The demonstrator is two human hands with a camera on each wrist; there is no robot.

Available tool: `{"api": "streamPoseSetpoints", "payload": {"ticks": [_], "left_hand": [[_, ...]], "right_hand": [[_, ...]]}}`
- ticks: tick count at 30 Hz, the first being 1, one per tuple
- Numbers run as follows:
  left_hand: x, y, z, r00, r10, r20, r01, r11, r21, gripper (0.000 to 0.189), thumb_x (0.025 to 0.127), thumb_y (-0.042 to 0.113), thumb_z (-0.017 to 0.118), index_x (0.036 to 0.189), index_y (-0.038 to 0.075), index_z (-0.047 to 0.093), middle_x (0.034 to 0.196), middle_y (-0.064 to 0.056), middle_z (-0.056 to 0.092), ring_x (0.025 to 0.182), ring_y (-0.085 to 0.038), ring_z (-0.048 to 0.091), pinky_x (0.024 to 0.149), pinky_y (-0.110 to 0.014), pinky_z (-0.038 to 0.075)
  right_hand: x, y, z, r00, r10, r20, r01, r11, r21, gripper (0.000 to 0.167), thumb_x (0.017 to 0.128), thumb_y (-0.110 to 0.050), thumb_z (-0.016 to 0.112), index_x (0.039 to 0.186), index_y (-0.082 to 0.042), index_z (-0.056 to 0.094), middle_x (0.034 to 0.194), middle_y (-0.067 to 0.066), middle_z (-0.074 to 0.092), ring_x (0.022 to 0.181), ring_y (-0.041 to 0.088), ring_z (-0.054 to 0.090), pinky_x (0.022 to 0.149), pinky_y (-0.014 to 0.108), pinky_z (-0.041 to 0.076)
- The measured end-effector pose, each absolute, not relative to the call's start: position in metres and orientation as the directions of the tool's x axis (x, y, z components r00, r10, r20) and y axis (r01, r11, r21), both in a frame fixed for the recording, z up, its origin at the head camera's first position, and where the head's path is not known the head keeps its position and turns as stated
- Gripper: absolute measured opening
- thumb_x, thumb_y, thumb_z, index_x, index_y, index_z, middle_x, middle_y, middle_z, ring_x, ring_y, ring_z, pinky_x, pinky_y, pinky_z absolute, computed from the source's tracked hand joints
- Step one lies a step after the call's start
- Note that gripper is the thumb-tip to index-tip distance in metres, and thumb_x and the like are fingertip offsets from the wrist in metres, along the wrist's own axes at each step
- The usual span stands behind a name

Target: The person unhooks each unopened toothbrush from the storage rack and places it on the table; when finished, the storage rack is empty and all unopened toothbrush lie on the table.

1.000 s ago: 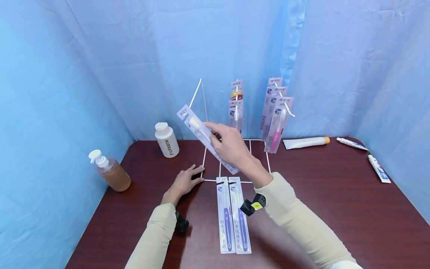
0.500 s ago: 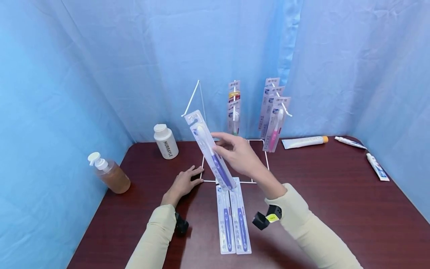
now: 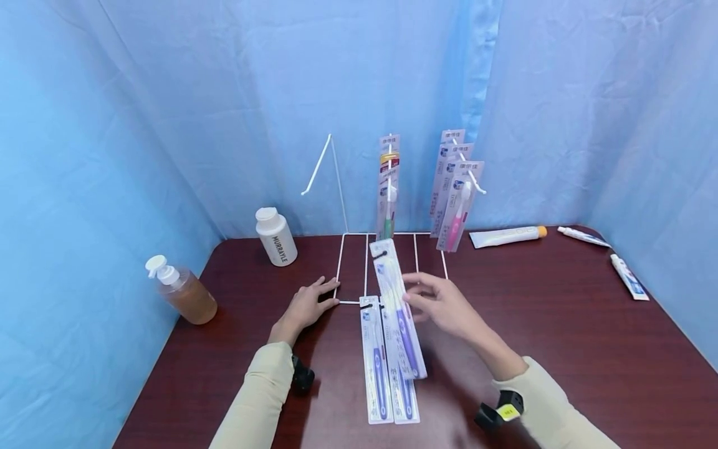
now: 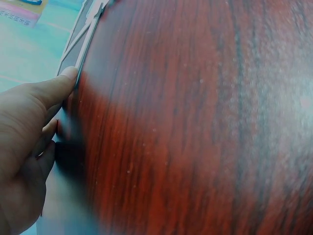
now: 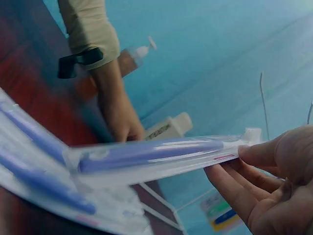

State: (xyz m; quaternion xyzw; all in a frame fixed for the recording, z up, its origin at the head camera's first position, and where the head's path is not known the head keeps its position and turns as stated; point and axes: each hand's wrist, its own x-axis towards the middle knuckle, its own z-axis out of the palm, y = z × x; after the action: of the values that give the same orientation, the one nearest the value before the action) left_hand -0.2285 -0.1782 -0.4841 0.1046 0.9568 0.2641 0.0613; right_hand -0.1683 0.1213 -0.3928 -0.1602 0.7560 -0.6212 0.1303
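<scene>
My right hand [image 3: 445,305] pinches the right edge of a packaged toothbrush [image 3: 407,340] with a purple handle, thumb and fingers on the clear pack. It is held tilted above two similar toothbrush packs [image 3: 377,368] lying side by side on the table, partly covering the right one. In the right wrist view the held toothbrush [image 5: 146,152] stretches left from the fingertips. My left hand [image 3: 305,307] rests at the front left corner of a white wire rack [image 3: 365,265], thumb and fingers touching its base wires. In the left wrist view the thumb [image 4: 54,90] lies against the wire.
Packaged toothbrushes hang on the rack's middle hook [image 3: 388,187] and right hook [image 3: 477,184]; the left hook [image 3: 318,165] carries nothing. A white bottle [image 3: 277,238] and pump bottle [image 3: 187,296] stand left. Toothpaste tubes [image 3: 507,237] lie right. Blue curtains [image 3: 252,93] surround the table.
My right hand has brought the packaged toothbrush down and right from beside the left hook, turning it more upright, to above the two packs. My left hand has stayed at the rack's corner.
</scene>
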Motion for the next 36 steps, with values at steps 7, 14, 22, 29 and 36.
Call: {"api": "streamPoseSetpoints", "payload": {"ticks": [7, 14, 22, 29, 36], "left_hand": [[-0.228, -0.179, -0.484, -0.970, 0.237, -0.059, 0.174, 0.839, 0.516, 0.051, 0.092, 0.033, 0.062, 0.141, 0.024, 0.050, 0.152, -0.014, 0.036, 0.138, -0.042, 0.034, 0.111, -0.060, 0.025], [-0.227, -0.179, -0.483, -0.971, 0.230, -0.072, 0.161, 0.840, 0.518, 0.051, 0.093, 0.033, 0.062, 0.141, 0.024, 0.050, 0.153, -0.014, 0.034, 0.139, -0.043, 0.032, 0.112, -0.061, 0.023], [-0.228, -0.179, -0.483, -0.971, 0.225, -0.082, 0.153, 0.846, 0.511, 0.051, 0.093, 0.034, 0.061, 0.142, 0.025, 0.049, 0.154, -0.014, 0.033, 0.138, -0.044, 0.032, 0.112, -0.060, 0.023], [-0.228, -0.178, -0.483, -0.971, 0.225, -0.077, 0.155, 0.843, 0.515, 0.051, 0.093, 0.033, 0.061, 0.142, 0.025, 0.049, 0.154, -0.014, 0.033, 0.139, -0.043, 0.032, 0.112, -0.060, 0.024], [-0.229, -0.179, -0.484, -0.970, 0.228, -0.085, 0.154, 0.845, 0.512, 0.052, 0.093, 0.034, 0.061, 0.143, 0.025, 0.048, 0.154, -0.014, 0.032, 0.139, -0.043, 0.031, 0.112, -0.060, 0.023]], "right_hand": [[-0.151, 0.153, -0.437, -0.902, -0.373, -0.215, 0.178, 0.132, -0.975, 0.044, 0.094, -0.003, 0.056, 0.136, 0.007, 0.043, 0.100, 0.016, 0.065, 0.086, 0.021, 0.067, 0.075, 0.040, 0.058], [-0.142, 0.171, -0.468, -0.885, -0.369, -0.285, 0.253, 0.134, -0.958, 0.046, 0.092, 0.003, 0.055, 0.133, 0.014, 0.038, 0.097, 0.013, 0.063, 0.087, 0.018, 0.065, 0.078, 0.038, 0.058], [-0.146, 0.163, -0.477, -0.906, -0.322, -0.274, 0.209, 0.224, -0.952, 0.038, 0.089, 0.005, 0.056, 0.123, 0.016, 0.045, 0.089, 0.012, 0.063, 0.077, 0.016, 0.064, 0.070, 0.033, 0.059], [-0.144, 0.153, -0.472, -0.931, -0.269, -0.245, 0.142, 0.353, -0.925, 0.029, 0.087, 0.006, 0.058, 0.115, 0.013, 0.054, 0.082, 0.013, 0.065, 0.070, 0.018, 0.066, 0.064, 0.033, 0.059], [-0.149, 0.154, -0.460, -0.943, -0.256, -0.210, 0.051, 0.514, -0.856, 0.024, 0.087, -0.001, 0.062, 0.109, 0.008, 0.062, 0.080, 0.010, 0.069, 0.064, 0.017, 0.065, 0.057, 0.030, 0.057]]}}
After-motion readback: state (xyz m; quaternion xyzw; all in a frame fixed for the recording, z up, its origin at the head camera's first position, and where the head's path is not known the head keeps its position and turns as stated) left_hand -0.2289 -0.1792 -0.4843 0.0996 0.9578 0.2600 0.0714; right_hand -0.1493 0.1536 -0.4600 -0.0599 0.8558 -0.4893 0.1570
